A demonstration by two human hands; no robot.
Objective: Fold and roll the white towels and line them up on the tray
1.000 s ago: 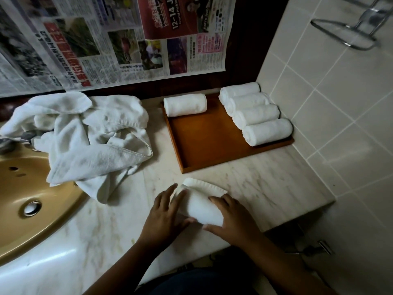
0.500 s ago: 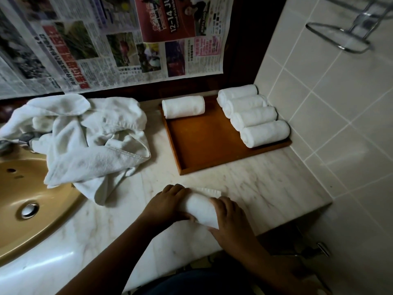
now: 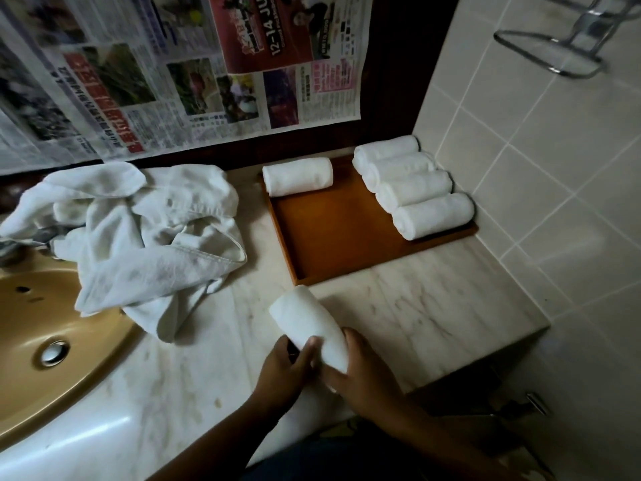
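Just before the tray [image 3: 333,244], on the table [image 3: 433,307], left grip [image 3: 282,372] and right grip [image 3: 363,381] are curling around a rolled towel [image 3: 307,321]; rolling appears done, and it is needing a lift into the tray, beside the lone roll [image 3: 297,176] at its left.

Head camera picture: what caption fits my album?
Left hand and right hand hold a rolled towel near the tray with five rolls.
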